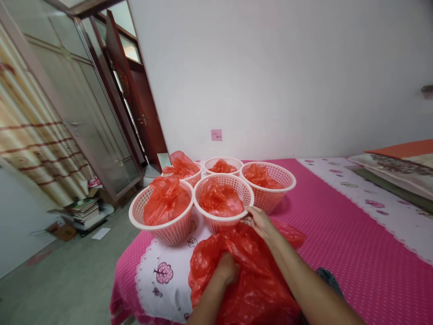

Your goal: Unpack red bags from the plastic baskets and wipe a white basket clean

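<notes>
A large red plastic bag [257,280] lies in front of me at the near edge of the bed. My left hand [228,268] reaches into its folds, and the fingers are hidden there. With the thumb at the rim and the fingers beneath it, my right hand [255,220] grips the near side of the middle pink basket [218,222]. That basket has a lattice wall and holds crumpled red plastic [219,198]. To its left stands another pink basket [172,232], with a red bag [165,201] bunched inside.
More pink baskets with red bags stand behind: one at back left [194,179], one at back centre [223,159], one at right [269,198]. A pink-and-white bedspread [338,234] lies under them. Folded bedding [399,171] is far right; books [84,210] sit on the floor, left.
</notes>
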